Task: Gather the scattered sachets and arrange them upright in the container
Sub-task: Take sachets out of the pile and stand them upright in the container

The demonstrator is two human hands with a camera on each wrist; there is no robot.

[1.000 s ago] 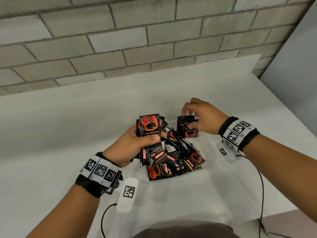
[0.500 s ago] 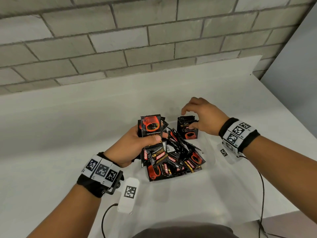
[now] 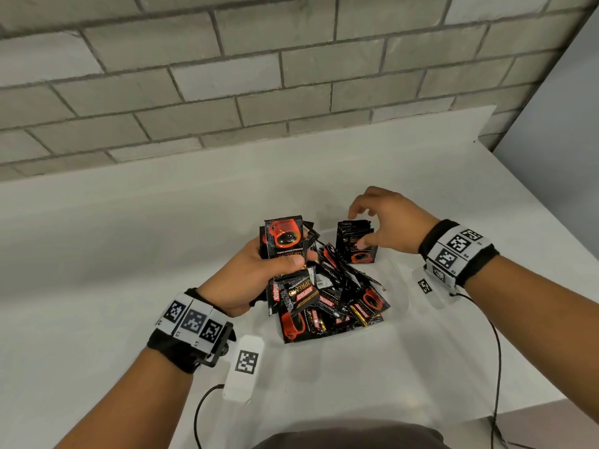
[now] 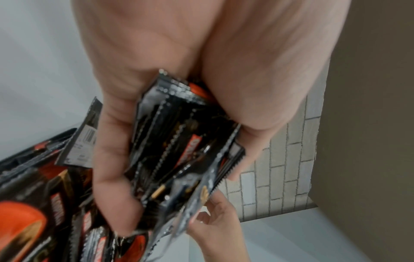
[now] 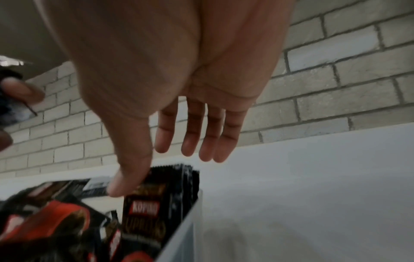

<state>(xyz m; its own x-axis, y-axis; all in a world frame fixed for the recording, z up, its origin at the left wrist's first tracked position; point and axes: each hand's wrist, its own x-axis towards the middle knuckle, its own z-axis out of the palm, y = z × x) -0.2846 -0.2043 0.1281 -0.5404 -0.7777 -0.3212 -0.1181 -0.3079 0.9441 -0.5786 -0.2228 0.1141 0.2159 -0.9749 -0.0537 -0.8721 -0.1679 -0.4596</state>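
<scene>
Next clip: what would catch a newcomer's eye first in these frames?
The jumble of black-and-red sachets heaped mid-table, inside a clear container that is barely visible. The left hand grips a fanned bunch of sachets above the heap. Behind it, the right hand hovers with loose fingers over a small upright stack at the container's far end, thumb touching its front.

Left hand [image 3: 256,277] sits at about 7 o'clock, fingers and thumb curled tight round a bundle of sachets [image 3: 285,239], while the right hand [image 3: 392,222] at 2 o'clock hangs loose, fingers [image 5: 190,138] straight and spread, thumb tip touching the upright sachets [image 3: 356,244].
</scene>
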